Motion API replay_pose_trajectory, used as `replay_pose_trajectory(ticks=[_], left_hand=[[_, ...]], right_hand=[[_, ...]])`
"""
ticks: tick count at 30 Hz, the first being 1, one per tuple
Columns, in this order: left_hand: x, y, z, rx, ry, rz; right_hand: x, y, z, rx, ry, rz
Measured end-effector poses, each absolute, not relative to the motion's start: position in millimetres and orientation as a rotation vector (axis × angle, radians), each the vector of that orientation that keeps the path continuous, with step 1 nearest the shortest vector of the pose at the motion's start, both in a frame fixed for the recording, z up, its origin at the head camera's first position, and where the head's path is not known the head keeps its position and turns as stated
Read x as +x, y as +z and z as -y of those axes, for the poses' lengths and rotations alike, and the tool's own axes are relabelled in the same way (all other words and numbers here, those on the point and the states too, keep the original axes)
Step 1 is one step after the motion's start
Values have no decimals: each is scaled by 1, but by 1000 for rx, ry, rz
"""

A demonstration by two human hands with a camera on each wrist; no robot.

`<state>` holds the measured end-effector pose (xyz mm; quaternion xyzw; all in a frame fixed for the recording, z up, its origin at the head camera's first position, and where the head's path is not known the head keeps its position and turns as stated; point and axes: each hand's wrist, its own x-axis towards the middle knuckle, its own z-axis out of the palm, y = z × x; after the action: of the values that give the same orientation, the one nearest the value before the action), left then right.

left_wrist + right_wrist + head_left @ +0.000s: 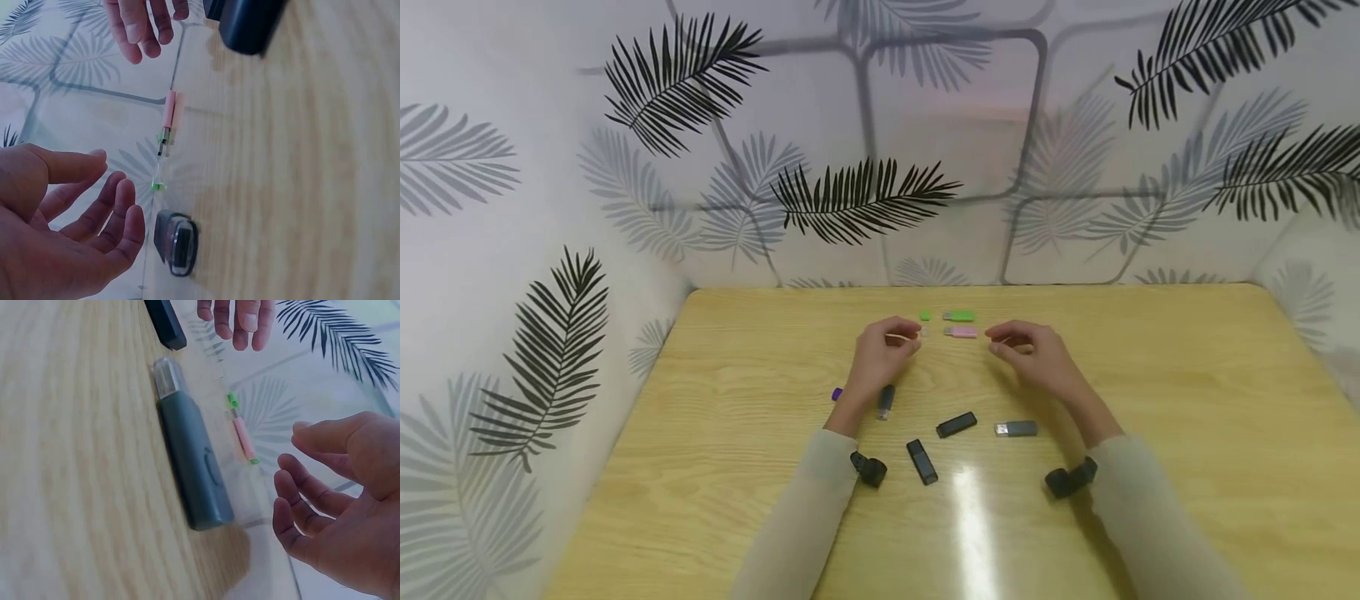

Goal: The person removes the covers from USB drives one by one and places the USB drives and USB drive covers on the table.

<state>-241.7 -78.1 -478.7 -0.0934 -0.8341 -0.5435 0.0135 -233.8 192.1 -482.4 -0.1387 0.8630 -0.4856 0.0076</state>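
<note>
My left hand (882, 357) hovers over the far part of the table, its thumb and fingers loosely bent with nothing between them. Just beyond its fingertips lie a small clear cap (924, 332) and a green cap (925, 316). A pink USB stick (962, 332) lies between the two hands, its plug end toward the left. Behind that, parallel to it, is a green USB stick (959, 317). Close to the right end of the pink stick hangs my right hand (1036, 357), fingers gently curved and holding nothing, as the right wrist view confirms.
Nearer me lie a grey USB stick (1017, 428) with its plug bare, two black sticks (957, 425), and a dark stick (886, 400) beside the left wrist. A purple piece (837, 393) is partly hidden by that forearm. A leaf-patterned wall (940, 242) borders the wooden table (737, 375).
</note>
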Motion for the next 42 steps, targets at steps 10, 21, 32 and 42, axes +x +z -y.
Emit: replay_pose_trajectory(ticks=[10,21,32,42], left_hand=[[-221,-471,84,-407,-1812,2495],[-204,-474,80,-494,-1933,2458],[-192,-475,73,-485,-1976,2494],[-184,-477,63,-576,-1951,2542]], right_hand=[[-208,-480,-197,-470,-1539,-2707],[-180,-481,-204,-497,-1496,-2700],[-153,-479,-213,-552,-1317,-2673],[-143,-483,-214,-564,-1166,-2721]])
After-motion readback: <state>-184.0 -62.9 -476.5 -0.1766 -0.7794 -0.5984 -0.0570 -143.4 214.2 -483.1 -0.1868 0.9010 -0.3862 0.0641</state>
